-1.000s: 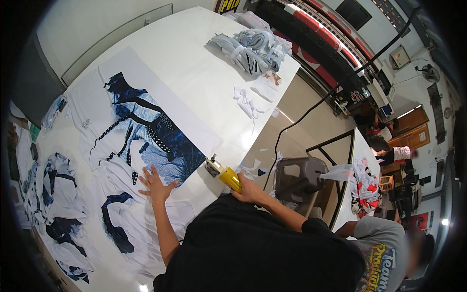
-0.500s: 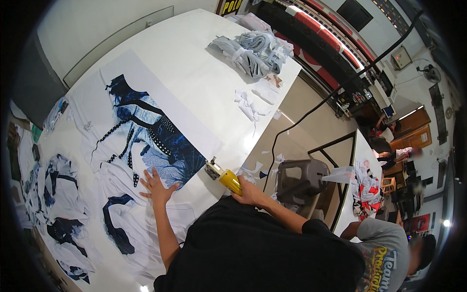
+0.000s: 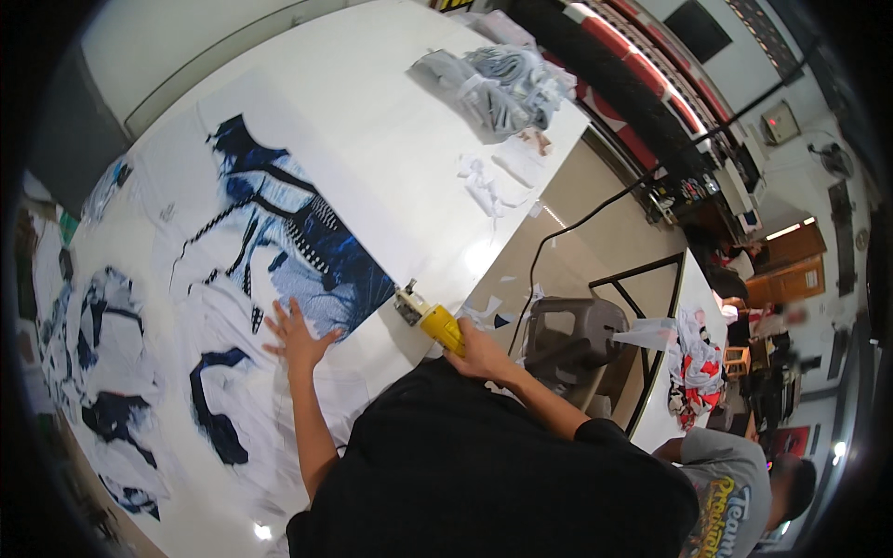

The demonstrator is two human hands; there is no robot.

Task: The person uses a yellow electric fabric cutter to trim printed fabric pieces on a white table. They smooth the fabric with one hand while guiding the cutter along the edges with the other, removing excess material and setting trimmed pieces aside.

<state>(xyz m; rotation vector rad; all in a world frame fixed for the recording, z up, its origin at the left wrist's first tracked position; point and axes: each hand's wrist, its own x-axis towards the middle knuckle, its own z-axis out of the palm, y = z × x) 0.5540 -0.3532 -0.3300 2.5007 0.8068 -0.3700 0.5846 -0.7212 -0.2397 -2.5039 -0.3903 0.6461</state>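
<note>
White fabric printed with a dark blue, black and light blue pattern point(image 3: 349, 270) lies spread on the white table. My left hand point(image 3: 300, 342) rests on it with fingers stretched apart, at the near edge of the print. My right hand point(image 3: 479, 352) is wrapped round the yellow body of an electric fabric cutter point(image 3: 439, 325). The cutter's metal head sits at the right corner of the print; its blade is too small to make out. A curved dark blue printed piece point(image 3: 212, 409) lies on crumpled white fabric left of my left forearm.
Grey bundled fabric point(image 3: 507, 88) and white scraps point(image 3: 488, 186) lie at the table's far right. Patterned cloth point(image 3: 112, 344) is heaped at the left. A black cable point(image 3: 595, 216) hangs across the right side. Beyond the edge stand a brown plastic stool point(image 3: 572, 335) and a person in a grey shirt point(image 3: 726, 470).
The view has shifted slightly, so the table appears a little higher. Both hands and the cutter keep nearly the same place against the printed fabric.
</note>
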